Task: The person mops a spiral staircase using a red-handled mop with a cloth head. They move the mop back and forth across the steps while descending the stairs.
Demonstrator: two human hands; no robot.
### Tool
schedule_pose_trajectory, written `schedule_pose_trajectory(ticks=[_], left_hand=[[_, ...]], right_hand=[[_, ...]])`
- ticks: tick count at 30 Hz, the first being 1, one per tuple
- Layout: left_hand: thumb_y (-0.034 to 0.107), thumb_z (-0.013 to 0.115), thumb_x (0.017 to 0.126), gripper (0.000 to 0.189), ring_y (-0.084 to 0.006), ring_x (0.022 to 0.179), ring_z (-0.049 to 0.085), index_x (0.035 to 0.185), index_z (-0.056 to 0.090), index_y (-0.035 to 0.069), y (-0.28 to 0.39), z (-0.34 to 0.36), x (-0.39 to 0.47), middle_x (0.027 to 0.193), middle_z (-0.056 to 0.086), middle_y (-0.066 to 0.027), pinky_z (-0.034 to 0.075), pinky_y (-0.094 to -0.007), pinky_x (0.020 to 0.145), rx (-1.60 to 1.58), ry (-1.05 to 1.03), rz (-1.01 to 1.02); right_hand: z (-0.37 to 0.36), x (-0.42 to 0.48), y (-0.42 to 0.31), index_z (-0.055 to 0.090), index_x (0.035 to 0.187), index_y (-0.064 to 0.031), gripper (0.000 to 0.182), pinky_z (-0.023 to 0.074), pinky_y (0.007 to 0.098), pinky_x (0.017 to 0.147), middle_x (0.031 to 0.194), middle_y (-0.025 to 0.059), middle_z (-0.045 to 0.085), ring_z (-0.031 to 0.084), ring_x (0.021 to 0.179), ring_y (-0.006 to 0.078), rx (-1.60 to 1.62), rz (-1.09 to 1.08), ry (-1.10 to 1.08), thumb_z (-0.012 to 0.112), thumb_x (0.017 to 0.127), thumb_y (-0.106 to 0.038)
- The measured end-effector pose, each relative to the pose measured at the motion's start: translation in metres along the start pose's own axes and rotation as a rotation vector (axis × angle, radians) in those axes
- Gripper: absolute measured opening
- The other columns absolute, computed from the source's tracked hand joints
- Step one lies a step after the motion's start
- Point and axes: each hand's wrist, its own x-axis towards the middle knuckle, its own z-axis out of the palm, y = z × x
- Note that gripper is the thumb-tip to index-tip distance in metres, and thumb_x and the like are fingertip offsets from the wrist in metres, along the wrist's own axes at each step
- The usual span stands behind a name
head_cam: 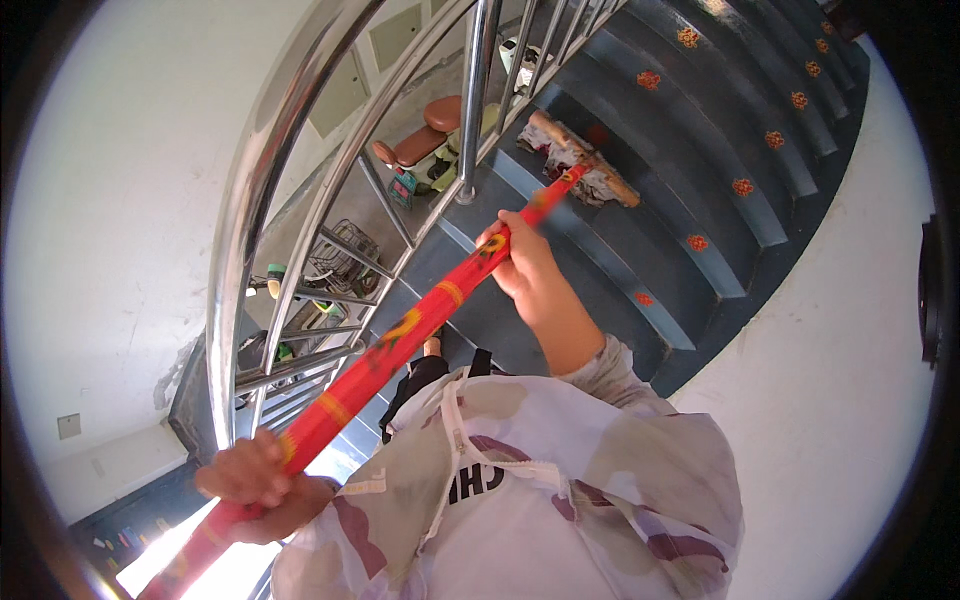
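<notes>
Both my hands hold the red, flower-patterned handle (390, 337) of a mop, which runs diagonally across the view. My left hand (259, 487) grips it near the lower left, its fingers wrapped round the handle. Farther up the handle, nearer the mop head, my right hand (517, 259) is closed on it. The mop head (585, 161) has a wooden crosspiece and grey, crumpled cloth; it rests on a dark stair tread beside the railing. The part of the handle close to the head looks blurred.
A curved staircase (667, 161) with flower stickers on its risers climbs to the upper right. A shiny metal railing (247, 225) borders it on the left; a white wall (825, 322) on the right. Below the railing stand a brown-padded seat (420, 146) and a wire basket (345, 255).
</notes>
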Motion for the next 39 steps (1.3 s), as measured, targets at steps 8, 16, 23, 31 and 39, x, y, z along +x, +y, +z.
schedule_pose_trajectory(ticks=[8, 16, 23, 31, 39], left_hand=[[0.023, 0.064, 0.08, 0.026, -0.0165, 0.06, 0.054, 0.075, 0.043, 0.01, -0.064, 0.066, 0.026, 0.066, 0.053, -0.0035, 0.049, -0.045, 0.076, 0.081, -0.383, 0.045], [0.029, 0.057, 0.079, 0.026, -0.0168, 0.073, 0.045, 0.075, 0.038, 0.011, -0.126, 0.11, 0.049, 0.07, 0.04, -0.002, 0.042, -0.0423, 0.085, -0.066, -0.378, -0.168], [0.043, 0.062, 0.079, 0.04, -0.0176, 0.067, 0.048, 0.078, 0.039, 0.011, -0.21, 0.192, 0.046, 0.067, 0.046, -0.0043, 0.043, -0.0373, 0.065, -0.215, -0.473, -0.069], [0.006, 0.043, 0.087, 0.017, -0.0118, 0.04, 0.036, 0.071, 0.036, 0.011, -0.205, 0.155, 0.055, 0.048, 0.039, -0.0001, 0.037, -0.0299, 0.046, -0.114, -0.263, -0.197], [0.007, 0.04, 0.087, 0.025, -0.0076, 0.043, 0.029, 0.064, 0.033, 0.014, -0.201, 0.13, 0.08, 0.048, 0.029, 0.0025, 0.033, -0.0255, 0.049, 0.067, -0.066, -0.098]], right_hand=[[-0.055, 0.056, -0.016, 0.042, 0.084, -0.0024, 0.009, 0.0505, 0.0348, 0.053, 0.063, 0.0087, 0.05, 0.052, 0.054, 0.0219, 0.178, -0.046, 0.11, 0.049, 0.086, -0.006], [-0.082, 0.075, -0.103, 0.043, 0.084, -0.0016, 0.007, 0.05, 0.0333, 0.057, 0.067, 0.01, 0.049, 0.052, 0.059, 0.0214, 0.196, -0.167, 0.099, 0.049, 0.084, -0.006], [-0.105, 0.108, -0.161, 0.044, 0.066, -0.0038, 0.008, 0.0492, 0.0373, 0.064, 0.061, 0.01, 0.049, 0.052, 0.057, 0.0227, 0.27, -0.208, 0.13, 0.046, 0.073, -0.001], [-0.07, 0.123, -0.129, 0.041, 0.076, -0.0039, 0.009, 0.0453, 0.034, 0.049, 0.061, 0.0096, 0.045, 0.048, 0.05, 0.0228, 0.217, -0.206, 0.325, 0.046, 0.071, 0.0], [-0.006, 0.186, -0.084, 0.041, 0.091, -0.0038, 0.016, 0.0465, 0.0351, 0.048, 0.067, 0.0127, 0.049, 0.051, 0.051, 0.0234, 0.077, -0.088, 0.292, 0.047, 0.077, -0.004]])
